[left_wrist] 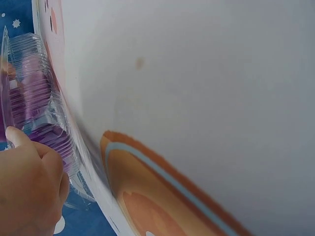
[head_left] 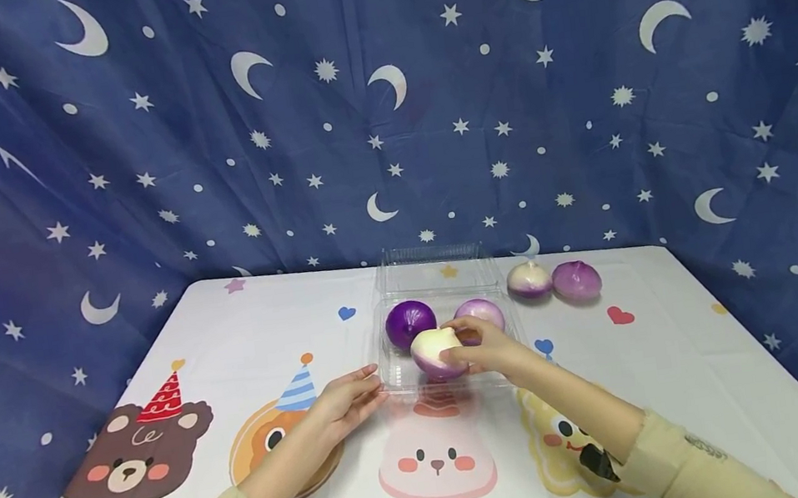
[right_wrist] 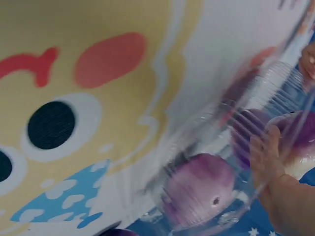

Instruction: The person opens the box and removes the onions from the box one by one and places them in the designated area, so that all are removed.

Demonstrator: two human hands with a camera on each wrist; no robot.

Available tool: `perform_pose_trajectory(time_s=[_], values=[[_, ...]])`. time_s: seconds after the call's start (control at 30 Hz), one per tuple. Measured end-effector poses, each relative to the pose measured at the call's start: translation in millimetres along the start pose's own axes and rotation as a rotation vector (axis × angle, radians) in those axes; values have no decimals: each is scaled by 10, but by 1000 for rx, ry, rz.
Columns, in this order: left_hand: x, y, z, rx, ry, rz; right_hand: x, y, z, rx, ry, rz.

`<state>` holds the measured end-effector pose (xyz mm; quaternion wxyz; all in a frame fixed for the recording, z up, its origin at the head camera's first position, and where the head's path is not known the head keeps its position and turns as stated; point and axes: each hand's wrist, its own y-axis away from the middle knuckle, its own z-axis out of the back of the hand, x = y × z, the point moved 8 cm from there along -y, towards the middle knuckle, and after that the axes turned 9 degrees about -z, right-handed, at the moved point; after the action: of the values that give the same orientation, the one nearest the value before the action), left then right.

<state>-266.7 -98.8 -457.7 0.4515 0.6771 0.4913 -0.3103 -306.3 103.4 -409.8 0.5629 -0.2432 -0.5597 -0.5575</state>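
Note:
A clear plastic clamshell box (head_left: 390, 376) stands with its lid (head_left: 440, 273) folded back. Inside, a deep purple onion (head_left: 410, 323) sits at the left and a pale purple onion (head_left: 483, 311) at the right. My right hand (head_left: 483, 347) grips a white-and-purple onion (head_left: 434, 352) at the front of the box, thumb and fingers around its right side. In the right wrist view, the fingers (right_wrist: 266, 147) lie against that onion, seen partly through the box wall. My left hand (head_left: 346, 399) holds the box's left front corner, with the thumb (left_wrist: 19, 137) at the rim in the left wrist view.
Right of the box, a white-and-purple onion (head_left: 528, 281) and a purple onion (head_left: 577, 282) lie side by side near the back edge. A printed white tablecloth (head_left: 649, 367) covers the table. Behind it hangs a blue curtain (head_left: 327, 166) with moons and stars.

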Motion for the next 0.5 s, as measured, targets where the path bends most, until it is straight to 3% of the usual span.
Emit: perform_pose_trajectory(time_s=[0.2,0.5], values=[[-2,11,0,8,-1,0,125,107,56,5,-49,54],[-3,17,4,3,-5,-1,274,241,216,-61,-58,114]])
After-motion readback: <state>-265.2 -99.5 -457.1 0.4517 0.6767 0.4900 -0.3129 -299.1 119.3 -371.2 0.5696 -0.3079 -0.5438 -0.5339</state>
